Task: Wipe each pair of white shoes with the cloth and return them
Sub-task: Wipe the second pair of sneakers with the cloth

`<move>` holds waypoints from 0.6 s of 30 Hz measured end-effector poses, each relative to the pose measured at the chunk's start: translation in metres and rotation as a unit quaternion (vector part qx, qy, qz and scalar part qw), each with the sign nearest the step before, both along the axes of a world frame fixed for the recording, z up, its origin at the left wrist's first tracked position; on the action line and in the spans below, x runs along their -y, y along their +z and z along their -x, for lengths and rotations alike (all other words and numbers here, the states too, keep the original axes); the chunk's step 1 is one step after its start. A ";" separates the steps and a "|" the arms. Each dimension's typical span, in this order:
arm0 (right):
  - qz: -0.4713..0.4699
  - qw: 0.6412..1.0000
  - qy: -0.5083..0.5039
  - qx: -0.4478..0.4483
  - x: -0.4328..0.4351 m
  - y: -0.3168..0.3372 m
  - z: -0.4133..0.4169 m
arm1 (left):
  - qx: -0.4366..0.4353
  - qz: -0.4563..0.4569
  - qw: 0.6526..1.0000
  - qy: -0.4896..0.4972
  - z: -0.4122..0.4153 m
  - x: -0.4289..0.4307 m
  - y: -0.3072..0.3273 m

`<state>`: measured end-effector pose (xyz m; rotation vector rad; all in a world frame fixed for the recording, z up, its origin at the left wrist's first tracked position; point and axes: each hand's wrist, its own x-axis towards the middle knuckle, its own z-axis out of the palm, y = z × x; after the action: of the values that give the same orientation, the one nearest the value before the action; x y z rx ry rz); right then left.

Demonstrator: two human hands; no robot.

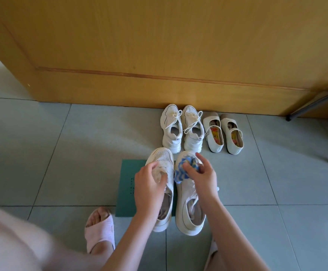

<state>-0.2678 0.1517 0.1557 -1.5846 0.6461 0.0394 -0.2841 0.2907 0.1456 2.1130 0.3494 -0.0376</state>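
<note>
Two white sneakers lie side by side on a green mat (128, 184) in front of me. My left hand (149, 186) grips the laces and tongue of the left sneaker (164, 159). My right hand (202, 175) presses a bunched blue-and-white cloth (180, 169) onto the toe of the right sneaker (188, 214). Behind them, by the door, stands a second pair of white laced sneakers (180, 128). A pair of white strap flats (224, 132) with patterned insoles sits to their right.
A wooden door (159, 45) closes off the far side. Dark metal furniture legs (315, 104) stand at the right edge. My foot in a pink slipper (99, 229) rests on the grey tiled floor at lower left, next to my knee.
</note>
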 end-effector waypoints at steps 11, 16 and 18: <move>0.085 0.994 0.066 0.007 0.006 -0.018 -0.014 | -0.111 -0.055 0.991 0.043 0.002 0.008 -0.036; 0.105 0.991 0.083 0.003 0.000 -0.026 -0.029 | -0.070 0.012 0.995 0.071 0.009 -0.006 -0.039; 0.100 0.991 0.083 0.017 -0.001 -0.020 -0.046 | -0.057 0.036 0.994 0.082 0.012 -0.010 -0.038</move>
<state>-0.2216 0.1526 0.1354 -1.8270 0.5025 0.0737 -0.2962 0.3006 0.1079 2.0091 0.5818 -0.0740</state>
